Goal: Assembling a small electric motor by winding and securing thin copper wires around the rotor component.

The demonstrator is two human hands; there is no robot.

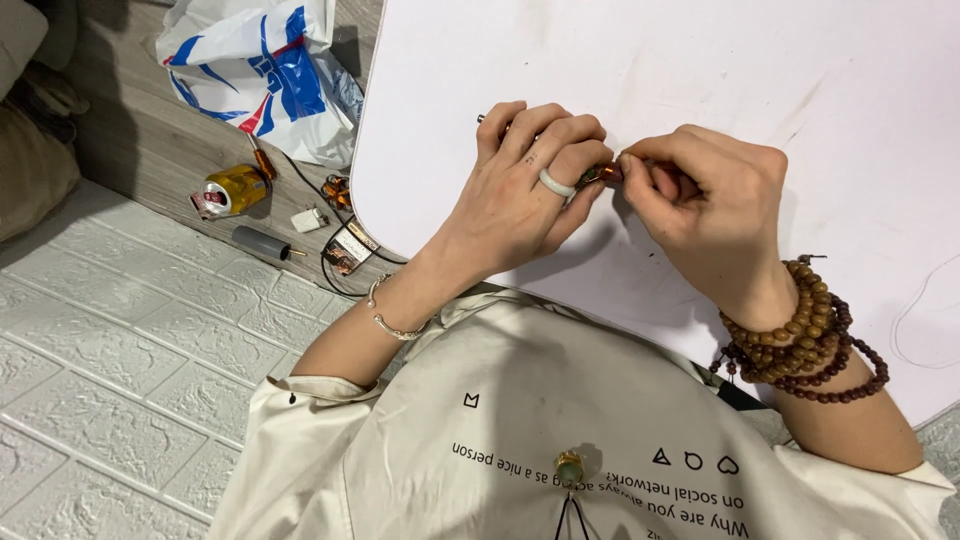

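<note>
Over the near edge of the white table (700,60), both hands meet on one small component (603,174), a reddish-brown and coppery piece pinched between them. The left hand (525,185), wearing a pale ring, closes its fingertips on one end; the right hand (710,200), with stacked bead bracelets at the wrist, closes thumb and fingers on the other. Most of the component is hidden by the fingers. It appears light, small and rigid, probably with fine wire that could deform, so grip is best taken on the solid body, not on any thin lead. Left of the table, on the floor, lie a yellow tape roll (235,188), a dark cylinder (262,242), similar coppery parts (349,246) with black wires, and a white and blue plastic bag (265,70).
</note>
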